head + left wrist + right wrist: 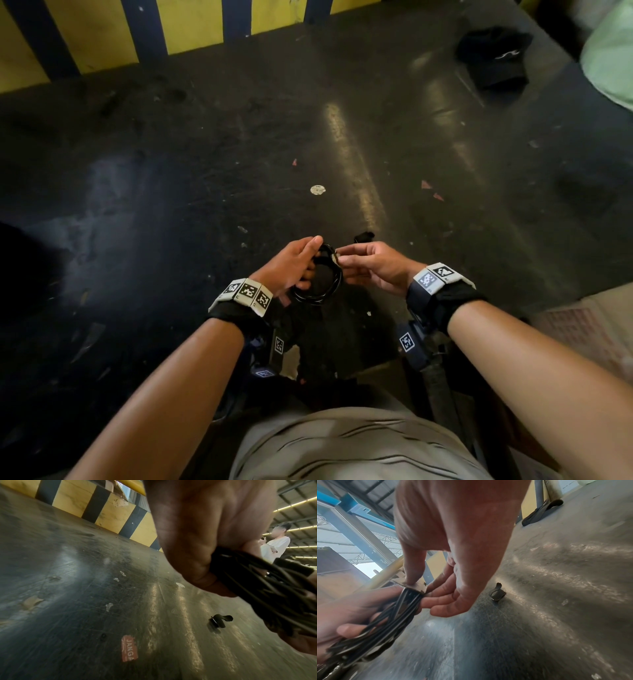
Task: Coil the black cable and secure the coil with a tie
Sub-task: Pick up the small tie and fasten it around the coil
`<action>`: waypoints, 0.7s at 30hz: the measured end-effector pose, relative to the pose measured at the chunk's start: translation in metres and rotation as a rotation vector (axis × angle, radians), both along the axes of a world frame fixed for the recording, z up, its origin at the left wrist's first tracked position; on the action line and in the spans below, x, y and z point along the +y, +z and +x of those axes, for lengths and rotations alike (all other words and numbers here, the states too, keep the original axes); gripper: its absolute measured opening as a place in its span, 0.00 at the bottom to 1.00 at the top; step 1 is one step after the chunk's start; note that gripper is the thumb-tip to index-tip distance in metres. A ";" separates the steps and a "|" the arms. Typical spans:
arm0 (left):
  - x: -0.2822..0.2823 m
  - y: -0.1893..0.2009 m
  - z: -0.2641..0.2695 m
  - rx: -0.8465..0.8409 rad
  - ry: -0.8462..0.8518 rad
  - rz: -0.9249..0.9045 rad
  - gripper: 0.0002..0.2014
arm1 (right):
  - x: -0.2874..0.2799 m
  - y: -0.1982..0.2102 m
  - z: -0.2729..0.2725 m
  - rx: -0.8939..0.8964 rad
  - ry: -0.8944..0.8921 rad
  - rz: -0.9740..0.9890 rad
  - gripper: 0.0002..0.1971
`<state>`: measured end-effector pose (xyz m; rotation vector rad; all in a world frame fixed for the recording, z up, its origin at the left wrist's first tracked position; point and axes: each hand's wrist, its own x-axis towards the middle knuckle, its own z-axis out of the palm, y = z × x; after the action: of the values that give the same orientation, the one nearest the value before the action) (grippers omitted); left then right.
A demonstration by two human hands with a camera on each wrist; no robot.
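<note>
The black cable (320, 286) is wound into a small coil, and my left hand (303, 265) grips it with fingers curled through the loops. At the top of the coil a pale tie (413, 586) wraps the strands. My right hand (344, 258) pinches that tie, with the thumb (413, 568) pressing on it from above and the fingers beneath. In the left wrist view the cable strands (274, 588) fan out from my fist (197, 554). A loose black strap (364, 236) lies on the floor just beyond my hands.
The floor (205, 171) is dark, scuffed and littered with small scraps and a red label (129, 650). A yellow-and-black striped barrier (191, 27) runs along the far side. A black cap (493, 58) lies far right, a cardboard box (582, 329) near right. A person in white (276, 546) stands beyond.
</note>
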<state>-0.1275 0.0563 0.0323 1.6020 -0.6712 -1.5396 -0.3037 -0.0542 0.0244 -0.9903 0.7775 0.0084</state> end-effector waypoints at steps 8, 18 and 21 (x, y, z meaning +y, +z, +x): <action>-0.001 0.001 -0.004 -0.082 -0.034 -0.012 0.15 | 0.006 -0.008 0.006 0.027 -0.024 -0.053 0.17; -0.006 0.002 -0.012 -0.182 -0.075 -0.043 0.14 | 0.011 -0.010 0.005 0.035 -0.018 -0.069 0.01; -0.007 0.001 -0.011 -0.190 -0.089 -0.031 0.15 | 0.010 -0.010 0.004 0.056 0.010 -0.121 0.02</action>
<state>-0.1384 0.0489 0.0331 1.7295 -0.8759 -1.4436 -0.2998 -0.0447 0.0142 -1.1122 0.8318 -0.0025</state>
